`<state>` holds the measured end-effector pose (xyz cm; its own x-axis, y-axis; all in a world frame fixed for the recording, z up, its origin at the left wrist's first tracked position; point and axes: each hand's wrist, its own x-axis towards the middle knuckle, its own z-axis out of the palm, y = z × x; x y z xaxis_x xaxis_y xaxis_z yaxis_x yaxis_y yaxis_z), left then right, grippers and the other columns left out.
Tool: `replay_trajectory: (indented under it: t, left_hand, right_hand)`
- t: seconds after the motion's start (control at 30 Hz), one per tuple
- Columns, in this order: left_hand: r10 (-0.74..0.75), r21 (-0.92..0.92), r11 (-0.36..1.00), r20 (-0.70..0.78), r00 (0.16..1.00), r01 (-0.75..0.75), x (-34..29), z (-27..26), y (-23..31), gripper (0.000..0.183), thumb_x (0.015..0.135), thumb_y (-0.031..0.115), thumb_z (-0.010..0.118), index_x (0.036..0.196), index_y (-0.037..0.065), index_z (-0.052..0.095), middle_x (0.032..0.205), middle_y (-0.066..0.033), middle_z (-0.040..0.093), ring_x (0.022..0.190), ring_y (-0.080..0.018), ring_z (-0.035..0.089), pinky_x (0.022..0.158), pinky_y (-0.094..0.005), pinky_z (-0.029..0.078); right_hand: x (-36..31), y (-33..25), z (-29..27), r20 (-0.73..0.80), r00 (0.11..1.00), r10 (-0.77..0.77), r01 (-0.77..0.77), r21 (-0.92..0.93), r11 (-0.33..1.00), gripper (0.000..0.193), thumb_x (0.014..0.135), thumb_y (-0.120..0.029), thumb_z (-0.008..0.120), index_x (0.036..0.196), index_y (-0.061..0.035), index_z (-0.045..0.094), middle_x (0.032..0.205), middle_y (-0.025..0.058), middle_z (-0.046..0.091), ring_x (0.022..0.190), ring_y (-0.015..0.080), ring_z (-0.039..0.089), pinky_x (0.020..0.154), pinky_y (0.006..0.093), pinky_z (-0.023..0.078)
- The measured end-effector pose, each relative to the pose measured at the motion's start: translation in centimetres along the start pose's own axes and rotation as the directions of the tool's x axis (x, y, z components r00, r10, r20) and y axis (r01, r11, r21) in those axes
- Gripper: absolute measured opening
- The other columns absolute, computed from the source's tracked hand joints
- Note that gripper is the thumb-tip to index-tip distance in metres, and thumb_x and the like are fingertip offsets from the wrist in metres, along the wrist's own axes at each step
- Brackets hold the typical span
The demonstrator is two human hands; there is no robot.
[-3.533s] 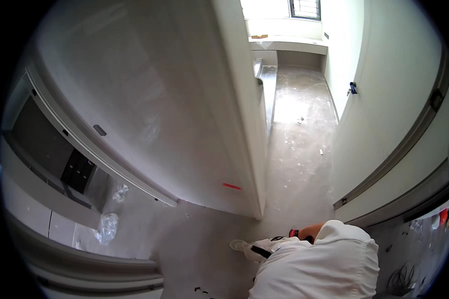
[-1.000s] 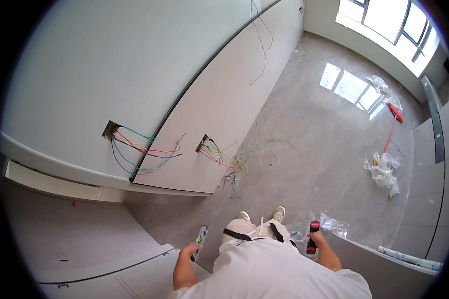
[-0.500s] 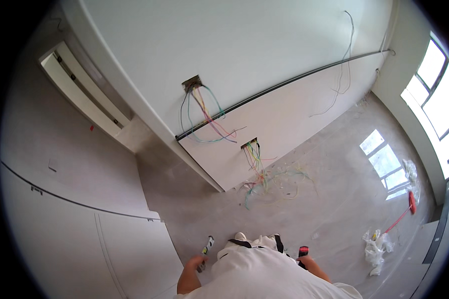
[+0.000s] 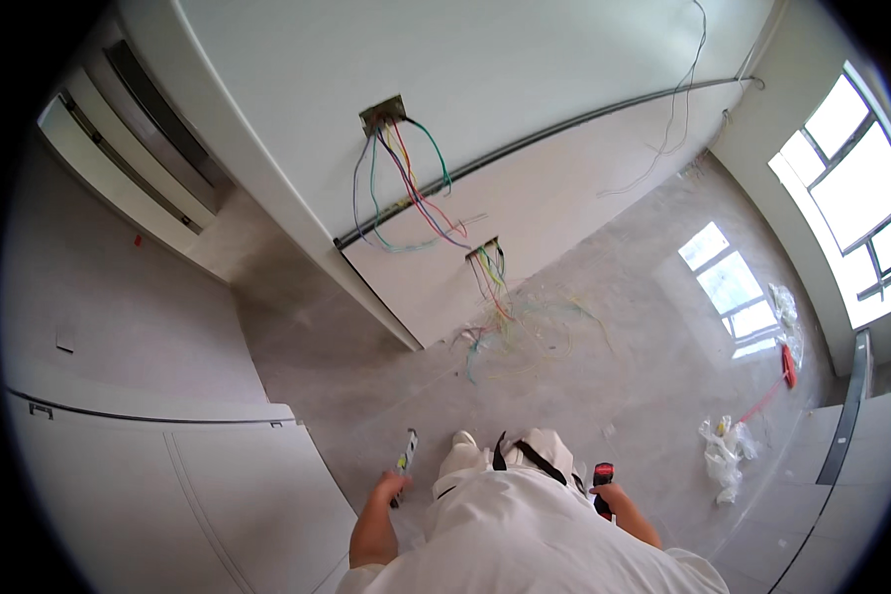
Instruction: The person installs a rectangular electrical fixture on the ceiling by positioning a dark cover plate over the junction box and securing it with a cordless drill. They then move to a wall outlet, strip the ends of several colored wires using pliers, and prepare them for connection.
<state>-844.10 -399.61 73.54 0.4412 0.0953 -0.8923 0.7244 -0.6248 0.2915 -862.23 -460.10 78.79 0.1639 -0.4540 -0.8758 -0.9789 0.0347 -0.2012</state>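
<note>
My left hand [image 4: 392,484] is closed around a short spirit level [image 4: 407,451], a silver bar with a yellow-green vial, its far end pointing ahead and slightly right. On the other side of my body, my right hand [image 4: 612,491] grips a black tool with a red top [image 4: 603,473]; its exact kind does not show. Both hands hang low beside my white clothing, above the floor. Ahead, a wall box [image 4: 382,111] trails several coloured wires [image 4: 416,188]. Lower on the same wall, another wire bunch [image 4: 492,265] hangs from a cutout.
Wire scraps [image 4: 505,332] litter the floor below the wall. To the right lie crumpled clear plastic [image 4: 728,460] and a red-headed tool with a long handle [image 4: 788,366]. White cabinets [image 4: 218,485] stand close on my left. A window [image 4: 851,168] is at right; a doorway opens far left.
My view has shifted forward and to the right, so the wall, wires and window sit differently in the picture. My legs have moved in a step. Both hands keep their holds.
</note>
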Motion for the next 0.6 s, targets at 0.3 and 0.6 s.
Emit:
replay_trajectory:
  t: [0.3,0.6]
  left_hand:
    - [-0.054,-0.246,0.969,-0.097,0.994,0.028,-1.0,0.8,3.6,0.053,0.083,0.032,0.080,0.118,-0.002,0.059,0.104,-0.0152,0.067,0.083,-0.0248,0.065,0.075,-0.0433,0.052]
    - [-0.035,-0.115,0.993,-0.092,0.995,0.025,-6.6,6.7,5.4,0.047,0.084,0.032,0.079,0.110,-0.004,0.064,0.096,-0.0135,0.069,0.085,-0.0239,0.065,0.074,-0.0428,0.052]
  right_hand:
    - [-2.8,0.7,-2.1,0.008,0.996,0.084,-0.079,-0.247,0.966,0.044,0.070,-0.017,0.084,0.106,0.0050,0.071,0.096,0.0151,0.072,0.077,0.0277,0.070,0.071,0.0448,0.058]
    - [6.4,-0.5,-4.3,0.078,0.996,-0.031,0.042,-0.140,0.989,0.047,0.071,-0.024,0.086,0.105,0.0040,0.071,0.095,0.0135,0.073,0.076,0.0241,0.070,0.070,0.0415,0.057]
